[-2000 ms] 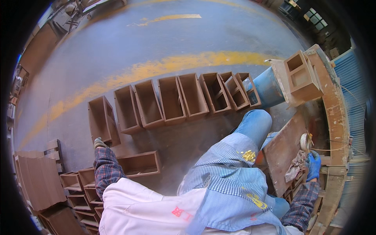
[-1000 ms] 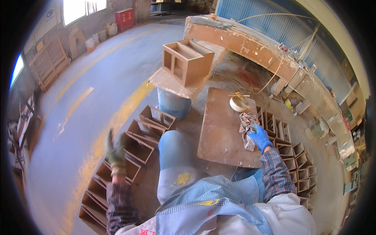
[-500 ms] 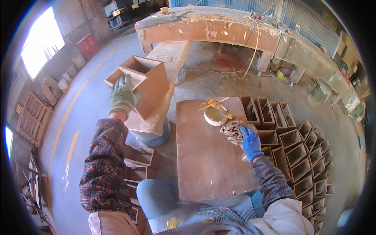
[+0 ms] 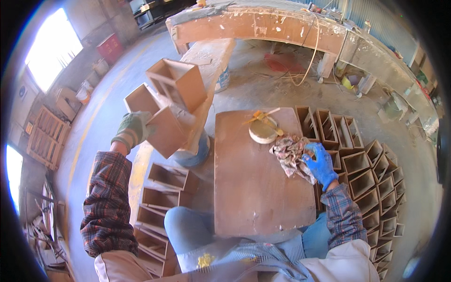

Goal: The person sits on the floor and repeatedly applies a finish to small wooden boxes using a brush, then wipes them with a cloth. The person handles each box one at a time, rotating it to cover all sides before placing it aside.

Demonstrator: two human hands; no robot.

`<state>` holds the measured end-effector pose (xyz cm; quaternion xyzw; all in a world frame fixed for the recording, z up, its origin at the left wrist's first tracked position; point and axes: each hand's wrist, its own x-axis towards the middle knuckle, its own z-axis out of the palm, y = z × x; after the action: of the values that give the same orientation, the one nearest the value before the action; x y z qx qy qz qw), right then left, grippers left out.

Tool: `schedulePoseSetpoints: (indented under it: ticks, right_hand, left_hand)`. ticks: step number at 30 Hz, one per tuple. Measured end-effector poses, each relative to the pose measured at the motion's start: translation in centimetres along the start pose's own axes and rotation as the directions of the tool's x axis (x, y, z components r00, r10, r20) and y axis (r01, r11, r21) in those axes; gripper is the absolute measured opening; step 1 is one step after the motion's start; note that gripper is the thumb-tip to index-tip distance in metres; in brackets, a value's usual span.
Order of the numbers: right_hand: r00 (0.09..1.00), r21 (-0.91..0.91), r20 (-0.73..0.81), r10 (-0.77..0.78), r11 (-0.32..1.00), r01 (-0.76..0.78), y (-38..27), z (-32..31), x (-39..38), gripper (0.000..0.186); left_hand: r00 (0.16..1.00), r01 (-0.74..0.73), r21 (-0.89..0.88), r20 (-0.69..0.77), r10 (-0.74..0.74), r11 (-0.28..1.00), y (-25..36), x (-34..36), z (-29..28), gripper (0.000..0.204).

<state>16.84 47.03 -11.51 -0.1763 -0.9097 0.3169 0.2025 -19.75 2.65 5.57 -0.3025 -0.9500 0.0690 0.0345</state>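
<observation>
My left hand point(image 4: 130, 130), in a grey-green glove, grips the near wall of an open wooden box point(image 4: 167, 134). This box is tilted at the near end of a low plank bench point(image 4: 213, 56). Just behind it, a second open box point(image 4: 190, 89) stands on the bench. My right hand point(image 4: 322, 163), in a blue glove, has its fingers curled at the edge of a crumpled, stained rag point(image 4: 292, 157). The rag lies on a brown board point(image 4: 258, 188) in front of me, beside a round bowl point(image 4: 263, 132) with a brush point(image 4: 258, 115) across its rim.
Rows of open wooden boxes point(image 4: 359, 183) stand on the floor to the right, and more boxes point(image 4: 157, 199) sit left of my knee. A blue bucket point(image 4: 195, 152) supports the bench. Farther back runs a long, paint-flecked worktable point(image 4: 263, 33) with a hanging hose point(image 4: 310, 66).
My left hand has moved left and drawn one box apart from the other, tilting it. My right hand has shifted from on top of the rag to its right edge.
</observation>
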Motion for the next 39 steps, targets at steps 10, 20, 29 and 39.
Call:
schedulePoseSetpoints:
  ticks: [10,20,29,39]
  right_hand:
    - [0.992,0.19,-0.011,0.126,0.974,-0.121,-1.3,-3.4,-3.1,0.032]
    - [0.979,0.26,-0.162,0.127,0.962,-0.082,-1.0,1.9,2.4,0.032]
    - [0.993,-0.319,-0.005,0.121,0.941,-0.116,-3.4,7.1,8.9,0.047]
    - [0.991,-0.558,0.016,0.129,0.824,-0.099,-2.8,11.5,13.8,0.036]
  left_hand:
    - [0.975,-0.157,-0.343,-0.202,0.091,0.926,3.0,-14.2,-7.5,0.032]
    - [0.848,-0.509,-0.266,-0.322,0.422,0.819,18.3,-22.4,-3.3,0.018]
    - [0.774,-0.606,-0.159,-0.341,0.533,0.779,22.3,-24.8,3.8,0.025]
    - [0.925,-0.265,-0.647,-0.381,-0.002,0.715,21.4,-19.7,4.9,0.082]
